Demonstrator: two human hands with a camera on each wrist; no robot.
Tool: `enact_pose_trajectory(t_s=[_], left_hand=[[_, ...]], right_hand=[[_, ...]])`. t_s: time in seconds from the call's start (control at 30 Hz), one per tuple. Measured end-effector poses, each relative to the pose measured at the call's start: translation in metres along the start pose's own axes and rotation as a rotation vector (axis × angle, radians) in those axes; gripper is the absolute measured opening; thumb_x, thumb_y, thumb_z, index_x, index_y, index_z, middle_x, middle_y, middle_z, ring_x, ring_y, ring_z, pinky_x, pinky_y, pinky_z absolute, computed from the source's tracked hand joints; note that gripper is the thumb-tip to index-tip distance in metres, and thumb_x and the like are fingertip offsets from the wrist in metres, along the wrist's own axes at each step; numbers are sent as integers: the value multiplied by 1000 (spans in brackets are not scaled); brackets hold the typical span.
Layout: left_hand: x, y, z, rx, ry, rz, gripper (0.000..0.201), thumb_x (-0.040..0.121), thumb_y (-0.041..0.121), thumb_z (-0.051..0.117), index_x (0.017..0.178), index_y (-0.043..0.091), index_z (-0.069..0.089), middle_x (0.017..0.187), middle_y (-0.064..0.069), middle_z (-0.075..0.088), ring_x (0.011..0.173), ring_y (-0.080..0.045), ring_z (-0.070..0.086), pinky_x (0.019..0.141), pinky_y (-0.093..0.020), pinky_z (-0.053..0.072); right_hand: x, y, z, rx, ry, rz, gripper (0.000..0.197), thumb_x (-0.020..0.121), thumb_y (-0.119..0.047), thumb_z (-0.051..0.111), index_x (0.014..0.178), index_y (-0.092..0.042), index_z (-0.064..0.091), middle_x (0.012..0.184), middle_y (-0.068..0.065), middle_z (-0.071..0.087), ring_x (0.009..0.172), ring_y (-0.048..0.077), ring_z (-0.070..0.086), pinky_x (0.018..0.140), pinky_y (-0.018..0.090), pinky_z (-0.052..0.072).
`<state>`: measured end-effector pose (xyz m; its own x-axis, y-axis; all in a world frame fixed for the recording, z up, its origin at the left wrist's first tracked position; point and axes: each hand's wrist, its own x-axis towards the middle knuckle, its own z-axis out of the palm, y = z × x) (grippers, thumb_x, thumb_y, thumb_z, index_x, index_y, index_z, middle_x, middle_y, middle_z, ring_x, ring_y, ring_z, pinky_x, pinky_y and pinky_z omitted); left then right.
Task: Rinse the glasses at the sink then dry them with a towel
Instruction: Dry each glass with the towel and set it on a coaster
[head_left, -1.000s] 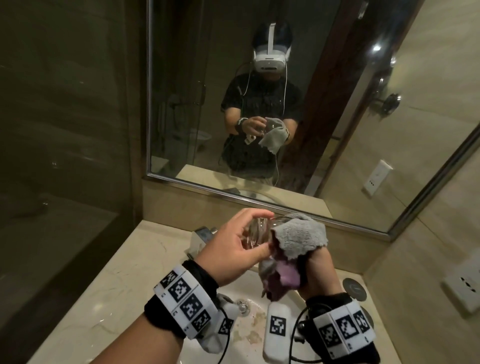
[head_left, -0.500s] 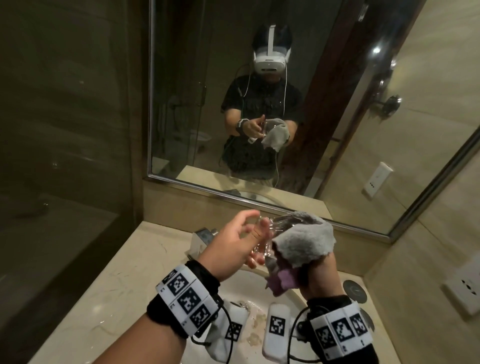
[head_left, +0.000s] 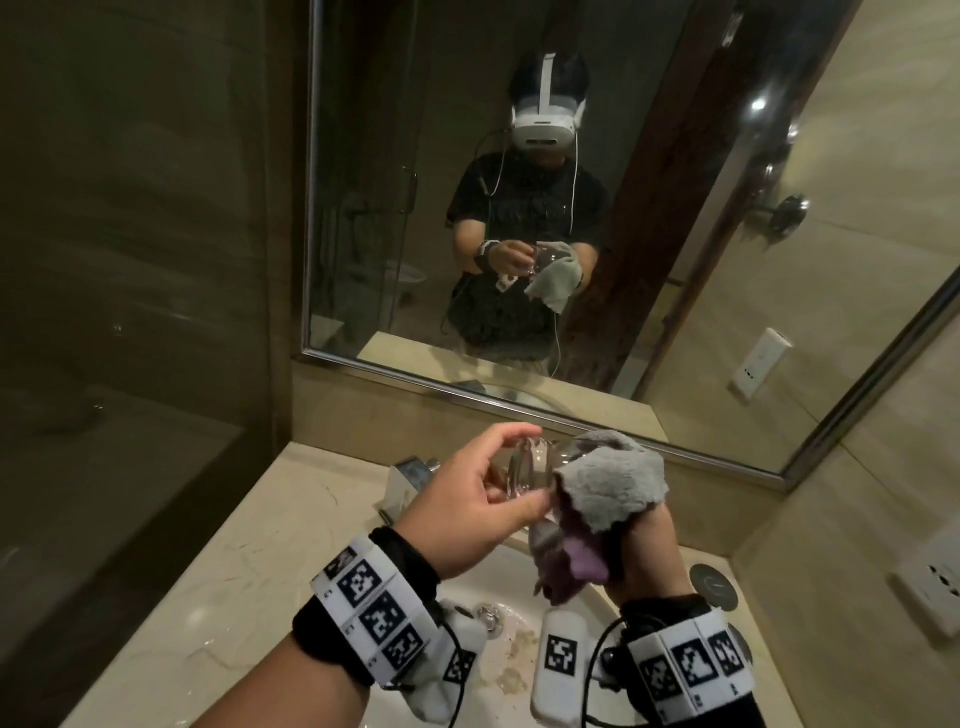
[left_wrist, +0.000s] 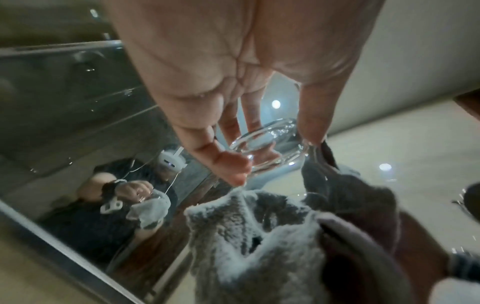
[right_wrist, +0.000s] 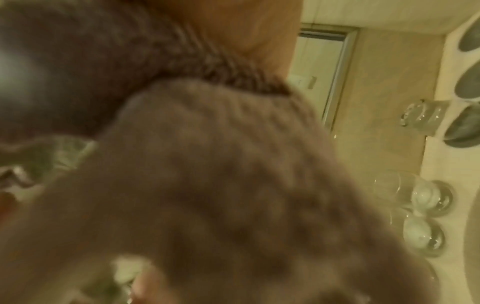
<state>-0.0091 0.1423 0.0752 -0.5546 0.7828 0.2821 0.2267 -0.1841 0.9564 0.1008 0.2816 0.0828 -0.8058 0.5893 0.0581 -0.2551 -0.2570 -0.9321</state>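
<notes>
Beside sink (head_left: 519, 644), three glasses (right_wrist: 426, 197), towel (right_wrist: 207, 185) blocking right-wrist view

A beige marble counter (head_left: 249, 545) fills the lower half of the head view, running from the lower left up to the mirror ledge. A white sink basin (head_left: 498, 654) is set into it at bottom centre, stained near its metal drain (head_left: 488, 616). A round dark disc (head_left: 714, 585) lies on the counter at lower right. In the right wrist view, three clear glasses (right_wrist: 426, 195) stand at the right edge.
</notes>
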Motion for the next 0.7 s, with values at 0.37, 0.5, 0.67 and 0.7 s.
enact_pose_trajectory(t_s=[0.37, 0.5, 0.67, 0.7], left_hand=[[-4, 7, 2, 137, -14, 106, 53, 82, 29, 74, 129, 35, 50, 110, 16, 59, 88, 6, 59, 76, -17, 50], [2, 11, 0, 55, -21, -148, 79, 72, 77, 46, 135, 31, 43, 124, 2, 58, 79, -7, 64, 65, -26, 53], [0, 10, 0, 91, -29, -10, 35, 88, 39, 67, 120, 34, 54, 108, 9, 64, 84, -5, 65, 70, -27, 56], [-2, 10, 0, 143, -41, 38, 43, 86, 35, 70, 124, 40, 51, 111, 16, 61, 90, 1, 63, 74, -23, 55]], right_hand=[[1, 2, 0, 10, -10, 41, 69, 65, -37, 80, 109, 8, 52, 97, 26, 56, 78, 37, 58, 67, 43, 50], [1, 1, 2, -39, -6, -67, 80, 46, -41, 87, 103, 4, 54, 86, 18, 61, 70, 27, 63, 58, 33, 55], [2, 2, -1, 35, 9, 14, 83, 55, -39, 82, 112, 9, 47, 94, 24, 50, 72, 31, 52, 56, 35, 46], [2, 1, -1, 49, -6, 43, 85, 54, -43, 83, 110, 9, 48, 96, 24, 47, 74, 33, 47, 60, 37, 42]])
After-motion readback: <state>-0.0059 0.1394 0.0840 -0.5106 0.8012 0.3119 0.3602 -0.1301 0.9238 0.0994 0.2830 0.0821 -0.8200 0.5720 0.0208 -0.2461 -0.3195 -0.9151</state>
